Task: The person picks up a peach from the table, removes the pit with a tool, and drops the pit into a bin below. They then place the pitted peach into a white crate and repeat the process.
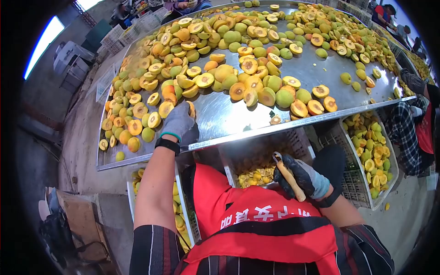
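Fruit halves [237,91]: heaped among whole ones on the metal table [220,115], cut faces yellow to orange.
Left hand [178,122]: grey-gloved, over the table's near edge, fingers curled beside one cut fruit [192,110] (whether they pinch it, I cannot tell).
Right hand [304,177]: fingers wrapped around a wooden-handled tool [288,174], metal loop uppermost.
Middle crate [301,140]: below the edge, cut pieces inside.
Right crate [356,185]: filled with fruit.

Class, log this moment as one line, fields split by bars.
left hand: at fruit half, grip partly hidden | right hand: holds wooden-handled tool | metal table: whole and halved fruit
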`<state>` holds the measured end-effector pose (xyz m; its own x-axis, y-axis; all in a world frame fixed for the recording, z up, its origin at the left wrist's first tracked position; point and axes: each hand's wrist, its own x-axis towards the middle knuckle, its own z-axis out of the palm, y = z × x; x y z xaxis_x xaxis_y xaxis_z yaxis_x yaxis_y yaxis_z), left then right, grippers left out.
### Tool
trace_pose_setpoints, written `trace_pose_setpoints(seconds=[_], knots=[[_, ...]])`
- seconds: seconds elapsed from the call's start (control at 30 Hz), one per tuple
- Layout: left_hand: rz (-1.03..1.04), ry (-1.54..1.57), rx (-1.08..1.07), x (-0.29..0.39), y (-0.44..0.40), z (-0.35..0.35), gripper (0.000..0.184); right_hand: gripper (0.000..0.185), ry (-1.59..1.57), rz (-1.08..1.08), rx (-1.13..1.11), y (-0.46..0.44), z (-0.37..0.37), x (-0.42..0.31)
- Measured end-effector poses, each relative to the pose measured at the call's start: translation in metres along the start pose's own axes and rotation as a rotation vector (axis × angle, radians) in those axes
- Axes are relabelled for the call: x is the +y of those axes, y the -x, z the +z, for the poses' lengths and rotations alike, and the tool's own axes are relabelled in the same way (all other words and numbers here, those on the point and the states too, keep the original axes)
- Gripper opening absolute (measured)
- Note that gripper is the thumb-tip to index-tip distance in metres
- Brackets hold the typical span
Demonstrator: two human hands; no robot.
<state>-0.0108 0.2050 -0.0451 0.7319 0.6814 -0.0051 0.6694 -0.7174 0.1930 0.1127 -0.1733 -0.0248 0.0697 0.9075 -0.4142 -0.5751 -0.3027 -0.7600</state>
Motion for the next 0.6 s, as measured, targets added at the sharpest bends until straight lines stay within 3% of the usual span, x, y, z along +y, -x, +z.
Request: trace_pose_setpoints(seconds=[0.1,0.17,0.37,0.5,0.57,0.6], knots=[[-0.07,0.142,-0.112,0.001,0.012,-0.005,0.035,0.051,0.113,-0.103,-0.031,-0.007,0.006,-0.009],[-0.086,0.227,-0.172,0.005,0.019,-0.008,0.04,0.05,0.042,-0.062,-0.031,-0.011,0.009,-0.013],[-0.083,-0.161,-0.113,0.041,0.02,-0.006,0.045,0.052,0.047,-0.098,-0.081,-0.008,0.015,-0.011],[-0.053,-0.06,-0.033,0.048,0.014,0.003,0.032,0.056,0.022,-0.042,0.043,0.002,0.016,-0.008],[-0.22,0.947,-0.271,0.048,0.016,-0.004,0.026,0.05,0.11,-0.162,0.06,-0.003,0.001,-0.006],[-0.162,1.235,-0.32,0.056,0.025,-0.012,0.025,0.051,0.094,-0.137,0.167,-0.003,0.012,-0.017]])
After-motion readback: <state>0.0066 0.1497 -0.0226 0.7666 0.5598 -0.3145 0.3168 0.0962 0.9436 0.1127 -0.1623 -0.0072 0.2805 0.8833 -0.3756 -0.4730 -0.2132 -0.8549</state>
